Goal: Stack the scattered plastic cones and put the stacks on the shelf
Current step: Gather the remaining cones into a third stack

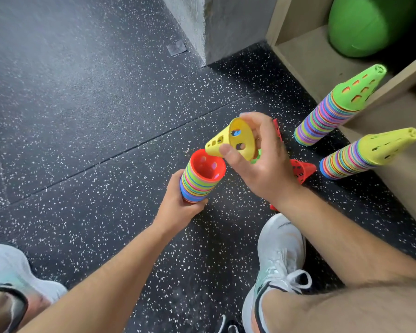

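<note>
My left hand grips a multicoloured stack of cones held mouth-up, a red cone innermost at its open end. My right hand holds a yellow perforated cone tilted on its side, its narrow tip pointing at the stack's red mouth. Loose red cones lie on the floor behind my right hand, one at the right and another partly hidden. Two tall stacks stand by the shelf: one topped green and one topped yellow.
A wooden shelf unit stands at the right with a green ball inside. A grey concrete pillar rises beside it. My shoes rest on the black speckled rubber floor.
</note>
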### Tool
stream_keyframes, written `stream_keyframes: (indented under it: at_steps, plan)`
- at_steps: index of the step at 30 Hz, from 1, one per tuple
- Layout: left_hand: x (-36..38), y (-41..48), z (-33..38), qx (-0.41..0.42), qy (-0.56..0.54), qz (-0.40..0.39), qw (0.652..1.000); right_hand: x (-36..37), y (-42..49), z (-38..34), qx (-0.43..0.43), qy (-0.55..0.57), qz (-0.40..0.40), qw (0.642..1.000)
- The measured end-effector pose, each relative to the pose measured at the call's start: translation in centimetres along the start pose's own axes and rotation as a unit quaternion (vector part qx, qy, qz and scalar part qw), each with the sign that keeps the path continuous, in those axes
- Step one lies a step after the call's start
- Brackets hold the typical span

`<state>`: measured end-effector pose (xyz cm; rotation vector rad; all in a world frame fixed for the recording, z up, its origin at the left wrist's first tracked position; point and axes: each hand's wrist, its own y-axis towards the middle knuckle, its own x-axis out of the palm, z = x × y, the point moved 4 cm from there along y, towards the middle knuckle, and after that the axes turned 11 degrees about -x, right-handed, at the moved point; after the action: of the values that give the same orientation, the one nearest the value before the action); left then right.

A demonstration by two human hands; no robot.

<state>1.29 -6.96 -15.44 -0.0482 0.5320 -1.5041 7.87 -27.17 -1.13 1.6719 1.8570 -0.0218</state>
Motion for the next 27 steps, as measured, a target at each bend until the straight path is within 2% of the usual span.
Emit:
stream_keyframes:
  at_steps: [2,4,5,6,8,10,11,14,18,21,23,27]
  plan:
    - [0.2,0.0,0.1,0.000,0.004,-0.001,1.000,1.6,-0.2,0.0,-0.013,-0.041,-0.103,0.994]
    - [0.3,0.0,0.1,0.001,0.005,-0.002,1.000,3.2,-0.8,1.1,-0.026,-0.104,-0.216,0.970]
    - [0.3,0.0,0.1,0.002,0.007,-0.004,1.000,3.6,-1.2,1.9,-0.025,-0.116,-0.246,0.962]
    - [0.3,0.1,0.1,0.001,0.009,-0.005,1.000,3.5,-1.5,2.7,-0.021,-0.114,-0.246,0.962]
    - [0.2,0.1,0.1,-0.003,0.016,-0.004,1.000,2.4,-1.8,4.5,0.006,-0.119,-0.186,0.975]
    - [0.1,0.2,0.0,-0.003,0.024,-0.005,1.000,0.9,-2.1,7.0,0.054,-0.191,-0.129,0.972]
    - [0.1,0.1,0.0,-0.002,0.028,-0.007,1.000,0.2,-2.3,8.3,0.088,-0.237,-0.127,0.959]
    - [0.1,0.1,-0.2,-0.005,0.027,-0.014,1.000,-1.1,-2.6,11.9,0.178,-0.303,-0.181,0.919]
    - [0.2,0.1,-0.1,-0.004,0.027,-0.018,0.999,-1.5,-2.3,14.2,0.200,-0.313,-0.219,0.902]
    - [0.2,0.1,-0.1,-0.006,0.026,-0.024,0.999,-1.7,-1.9,14.1,0.198,-0.298,-0.196,0.913]
    - [0.2,0.1,-0.1,-0.011,0.023,-0.025,0.999,-2.0,-1.4,13.2,0.191,-0.261,-0.162,0.932]
    - [0.2,0.1,0.0,-0.006,0.025,-0.021,0.999,-2.8,0.5,8.1,0.100,-0.126,-0.030,0.987]
